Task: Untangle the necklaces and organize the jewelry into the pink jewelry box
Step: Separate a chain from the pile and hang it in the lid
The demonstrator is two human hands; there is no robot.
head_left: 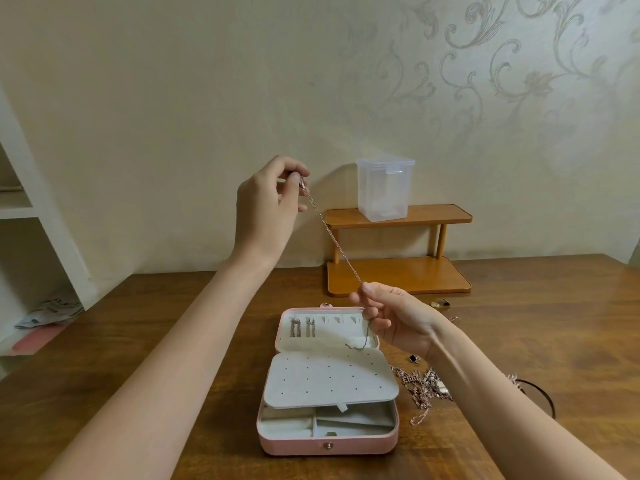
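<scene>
The pink jewelry box (298, 445) lies open on the wooden table, its grey perforated flap (329, 379) over the lower compartments. Two chains (302, 328) hang in the lid. A rose-gold necklace (332, 233) is stretched taut in the air above the box. My left hand (266, 209) pinches its clasp end up high. My right hand (394, 317) pinches it lower down, and its tail (362, 342) dangles into the lid pocket. A tangled pile of necklaces (422, 386) lies on the table right of the box, partly behind my right forearm.
A two-tier wooden stand (433, 216) at the back holds a clear plastic container (384, 188). Small jewelry pieces (440, 303) and a dark charm (413, 358) lie near my right hand. A dark band (543, 393) sits at the right. White shelving (41, 237) stands left.
</scene>
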